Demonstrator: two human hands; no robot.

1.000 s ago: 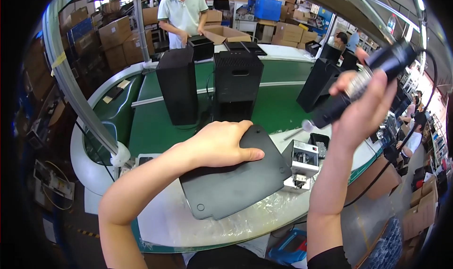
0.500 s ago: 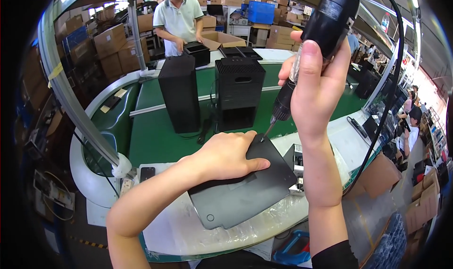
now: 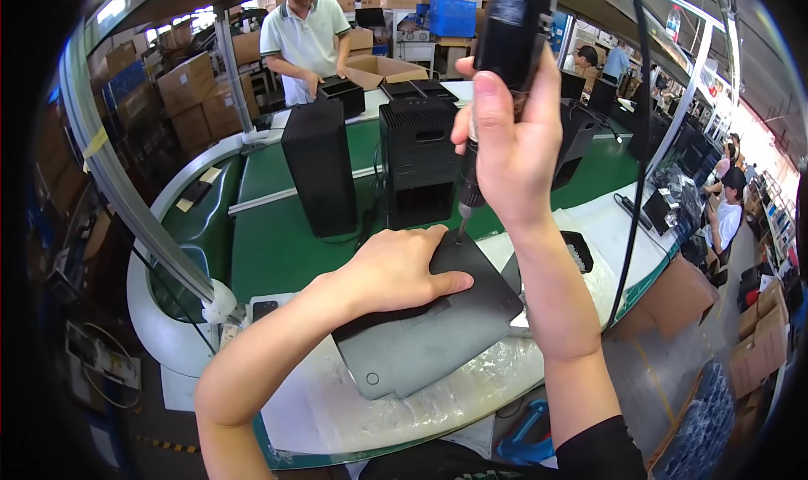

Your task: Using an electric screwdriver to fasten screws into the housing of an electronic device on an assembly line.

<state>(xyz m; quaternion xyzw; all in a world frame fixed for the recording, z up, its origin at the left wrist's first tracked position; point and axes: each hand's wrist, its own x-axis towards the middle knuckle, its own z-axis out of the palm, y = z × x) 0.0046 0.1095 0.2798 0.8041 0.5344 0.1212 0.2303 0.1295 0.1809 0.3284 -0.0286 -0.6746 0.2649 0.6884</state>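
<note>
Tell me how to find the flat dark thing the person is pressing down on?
Start at the green conveyor belt with two tall black speaker boxes standing on it. Come down to the plastic-covered work surface nearest the person. The dark grey panel lies flat there under the left hand, while the right hand holds an electric screwdriver upright, tip at its far corner.

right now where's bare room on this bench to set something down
Bare green belt left of the tall black box; clear plastic sheet near the bench's front edge. Crowded around the dark panel, where the left hand presses and the right hand holds the screwdriver.
</note>
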